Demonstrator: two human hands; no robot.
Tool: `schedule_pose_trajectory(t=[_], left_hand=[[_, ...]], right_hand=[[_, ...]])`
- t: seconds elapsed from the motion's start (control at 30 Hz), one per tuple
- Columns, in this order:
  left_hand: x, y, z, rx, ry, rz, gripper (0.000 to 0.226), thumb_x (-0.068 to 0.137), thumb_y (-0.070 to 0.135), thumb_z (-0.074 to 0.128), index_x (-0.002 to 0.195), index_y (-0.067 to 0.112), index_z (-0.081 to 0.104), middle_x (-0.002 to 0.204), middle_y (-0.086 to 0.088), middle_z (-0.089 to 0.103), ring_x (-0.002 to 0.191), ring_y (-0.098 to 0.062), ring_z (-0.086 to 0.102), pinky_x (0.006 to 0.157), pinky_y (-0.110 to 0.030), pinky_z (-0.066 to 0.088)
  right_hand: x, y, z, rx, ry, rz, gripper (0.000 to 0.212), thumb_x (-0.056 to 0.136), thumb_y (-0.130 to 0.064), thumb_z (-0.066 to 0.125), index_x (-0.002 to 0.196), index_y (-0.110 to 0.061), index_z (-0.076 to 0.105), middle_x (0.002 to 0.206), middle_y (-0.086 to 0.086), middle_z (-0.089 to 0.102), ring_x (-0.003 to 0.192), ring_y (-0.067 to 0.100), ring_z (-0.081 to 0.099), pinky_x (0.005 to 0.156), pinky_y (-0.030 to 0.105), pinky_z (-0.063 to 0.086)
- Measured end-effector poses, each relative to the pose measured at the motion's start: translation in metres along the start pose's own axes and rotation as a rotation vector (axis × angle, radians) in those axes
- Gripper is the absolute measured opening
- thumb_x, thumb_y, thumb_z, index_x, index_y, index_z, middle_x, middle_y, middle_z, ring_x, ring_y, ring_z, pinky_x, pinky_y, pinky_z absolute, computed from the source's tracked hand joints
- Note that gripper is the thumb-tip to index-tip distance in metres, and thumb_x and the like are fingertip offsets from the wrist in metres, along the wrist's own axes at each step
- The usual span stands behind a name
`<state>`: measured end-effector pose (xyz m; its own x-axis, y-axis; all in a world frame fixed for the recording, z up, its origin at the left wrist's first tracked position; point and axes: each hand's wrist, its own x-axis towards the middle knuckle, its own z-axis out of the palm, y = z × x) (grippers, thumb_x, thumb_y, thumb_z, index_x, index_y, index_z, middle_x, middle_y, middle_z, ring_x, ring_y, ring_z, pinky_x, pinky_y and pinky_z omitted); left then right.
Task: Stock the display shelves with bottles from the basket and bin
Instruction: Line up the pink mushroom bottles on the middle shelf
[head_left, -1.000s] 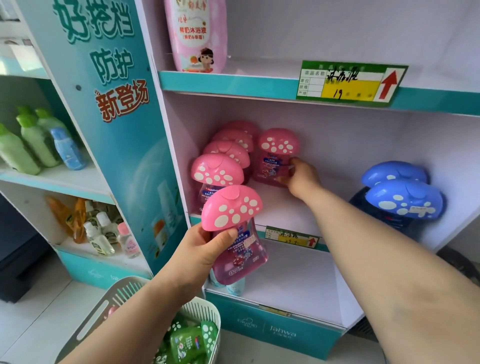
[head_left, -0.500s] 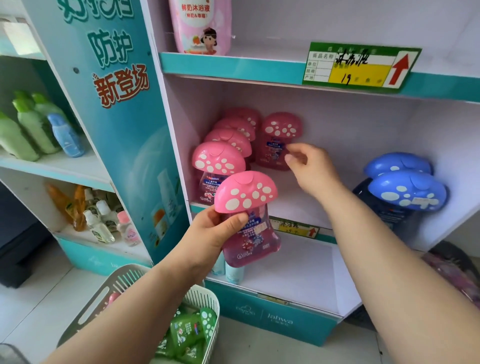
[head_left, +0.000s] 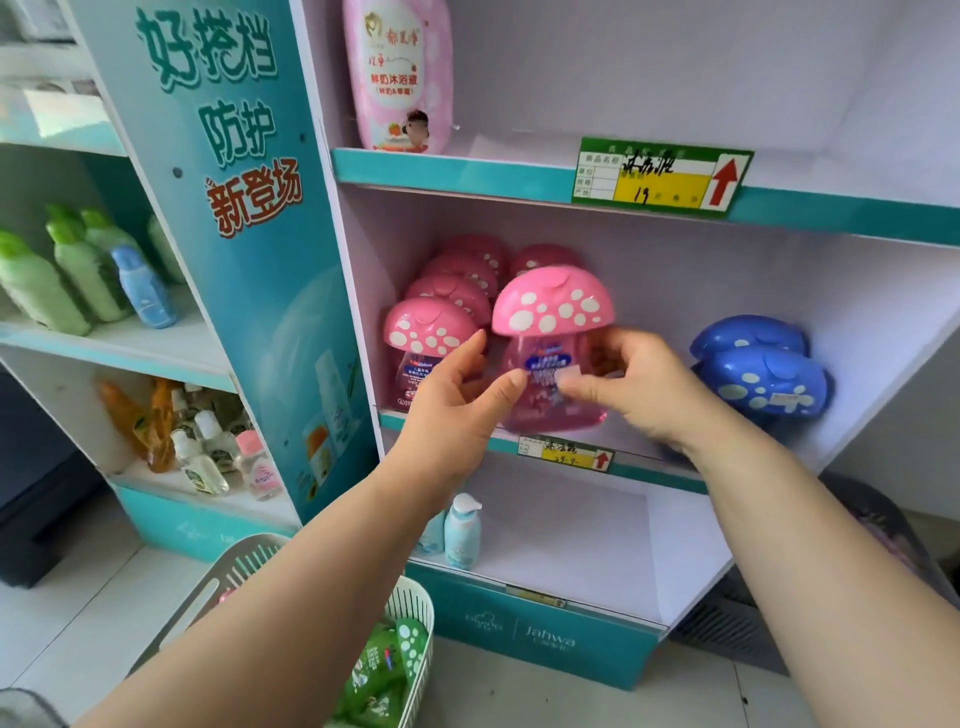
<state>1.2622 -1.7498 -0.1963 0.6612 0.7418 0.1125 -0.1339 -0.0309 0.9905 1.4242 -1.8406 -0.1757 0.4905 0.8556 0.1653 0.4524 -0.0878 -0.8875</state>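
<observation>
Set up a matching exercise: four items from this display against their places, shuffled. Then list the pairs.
1. front pink mushroom-capped bottle
2. blue mushroom-capped bottles
3. tall pink body-wash bottle
4. pale blue pump bottle

A. bottom shelf
B. gripped by left hand and right hand
C. top shelf
D. middle shelf, right side

Pairs: 1-B, 2-D, 3-C, 4-A

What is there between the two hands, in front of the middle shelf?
In the head view, a pink mushroom-cap bottle lies between the left hand and the right hand; both hold its body.
</observation>
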Motion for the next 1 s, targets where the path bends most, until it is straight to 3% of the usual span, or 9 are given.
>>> schedule_pose_trajectory(t=[0.07, 0.13, 0.3, 0.47, 0.67, 0.8, 0.87, 1.0], left_hand=[[-0.003, -0.003, -0.007, 0.184, 0.043, 0.032, 0.059, 0.089, 0.021, 0.063, 0.142, 0.03, 0.038, 0.128, 0.008, 0.05, 0.114, -0.007, 0.052, 0.094, -0.021, 0.045], [-0.005, -0.011, -0.015, 0.273, 0.056, 0.057, 0.052, 0.089, 0.022, 0.063, 0.136, 0.034, 0.044, 0.124, 0.008, 0.053, 0.111, -0.005, 0.053, 0.093, -0.021, 0.045], [-0.006, -0.033, -0.032, 0.314, 0.065, 0.045, 0.034, 0.09, 0.016, 0.062, 0.118, 0.035, 0.06, 0.114, 0.007, 0.063, 0.109, -0.004, 0.058, 0.097, -0.032, 0.047], [-0.006, -0.041, -0.039, 0.33, 0.055, 0.04, 0.034, 0.091, 0.012, 0.06, 0.121, 0.027, 0.06, 0.117, 0.006, 0.064, 0.107, -0.002, 0.057, 0.093, -0.023, 0.047], [-0.009, -0.045, -0.047, 0.371, 0.05, 0.043, 0.035, 0.09, 0.013, 0.061, 0.117, 0.035, 0.058, 0.117, 0.014, 0.061, 0.114, -0.006, 0.053, 0.099, -0.024, 0.043], [-0.017, -0.045, -0.064, 0.445, 0.056, 0.061, 0.039, 0.089, 0.014, 0.061, 0.121, 0.035, 0.055, 0.122, 0.011, 0.059, 0.115, -0.005, 0.052, 0.103, -0.028, 0.041], [-0.024, -0.047, -0.078, 0.557, 0.051, 0.084, 0.041, 0.088, 0.017, 0.062, 0.124, 0.036, 0.053, 0.123, 0.013, 0.058, 0.116, -0.005, 0.051, 0.102, -0.025, 0.038], [-0.043, -0.055, -0.113, 0.819, 0.051, 0.104, 0.05, 0.087, 0.016, 0.062, 0.135, 0.025, 0.05, 0.124, 0.011, 0.058, 0.111, -0.006, 0.054, 0.097, -0.018, 0.036]], right_hand=[[0.023, 0.019, -0.002, 0.002, 0.159, 0.054, 0.025, 0.076, -0.014, 0.078, 0.094, -0.023, 0.064, 0.092, -0.003, 0.07, 0.082, 0.01, 0.066, 0.079, 0.03, 0.054], [0.048, 0.039, 0.003, -0.035, 0.234, 0.113, 0.03, 0.073, -0.017, 0.08, 0.099, -0.019, 0.065, 0.098, 0.002, 0.071, 0.091, 0.021, 0.067, 0.087, 0.041, 0.053], [0.092, 0.072, 0.021, -0.057, 0.25, 0.235, 0.041, 0.07, -0.016, 0.083, 0.105, -0.016, 0.062, 0.108, 0.007, 0.069, 0.097, 0.024, 0.065, 0.093, 0.046, 0.051], [0.115, 0.078, 0.027, -0.128, 0.323, 0.178, 0.037, 0.071, -0.016, 0.082, 0.098, -0.021, 0.058, 0.1, 0.002, 0.067, 0.093, 0.021, 0.064, 0.09, 0.041, 0.052], [0.119, 0.075, 0.032, -0.146, 0.323, 0.164, 0.033, 0.076, -0.015, 0.078, 0.106, -0.011, 0.066, 0.099, 0.002, 0.067, 0.087, 0.017, 0.06, 0.082, 0.029, 0.049], [0.089, 0.057, 0.031, -0.222, 0.424, 0.183, 0.046, 0.083, -0.021, 0.071, 0.124, -0.008, 0.058, 0.121, 0.008, 0.062, 0.105, 0.023, 0.059, 0.091, 0.032, 0.046], [0.058, 0.042, 0.038, -0.321, 0.5, 0.081, 0.051, 0.086, -0.024, 0.067, 0.133, -0.012, 0.052, 0.13, 0.008, 0.057, 0.117, 0.023, 0.054, 0.098, 0.032, 0.042], [-0.012, 0.019, 0.075, -0.362, 0.522, -0.149, 0.053, 0.088, -0.02, 0.063, 0.138, -0.013, 0.046, 0.134, 0.005, 0.053, 0.123, 0.019, 0.048, 0.104, 0.032, 0.039]])
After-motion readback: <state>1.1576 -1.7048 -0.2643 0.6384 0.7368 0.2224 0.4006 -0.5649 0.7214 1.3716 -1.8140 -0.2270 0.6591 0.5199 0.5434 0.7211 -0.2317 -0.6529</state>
